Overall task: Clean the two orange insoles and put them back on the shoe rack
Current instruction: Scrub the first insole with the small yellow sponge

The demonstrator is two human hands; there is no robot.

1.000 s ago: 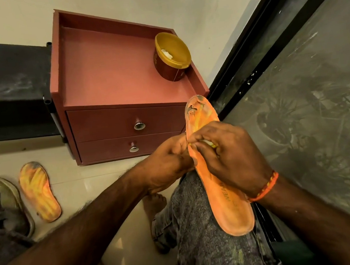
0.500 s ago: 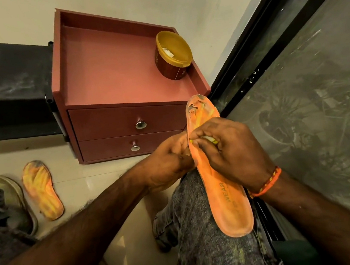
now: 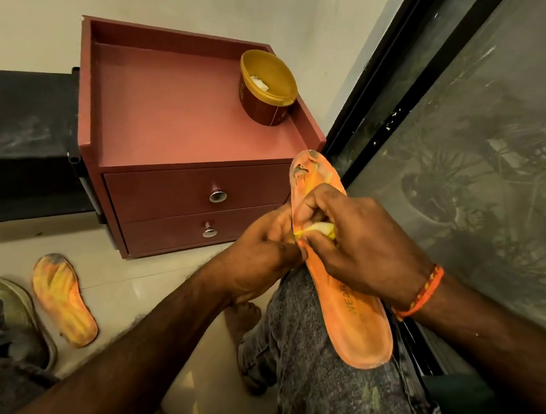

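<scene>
One orange insole lies along my right knee, toe end pointing away, with dark stains near the toe. My left hand grips its left edge around the middle. My right hand lies on top of the insole, fingers curled round a small pale yellow wad that is pressed to the insole's surface. The second orange insole lies flat on the tiled floor at the left, streaked yellow and grey. A black shoe rack runs along the wall at the far left.
A reddish bedside cabinet with two drawers stands ahead, a yellow-lidded tub on its top right corner. An olive shoe sits on the floor beside the loose insole. A dark-framed glass panel fills the right side.
My right hand has slid up the insole toward the toe with the wad, uncovering more of the heel half. The left hand keeps its hold.
</scene>
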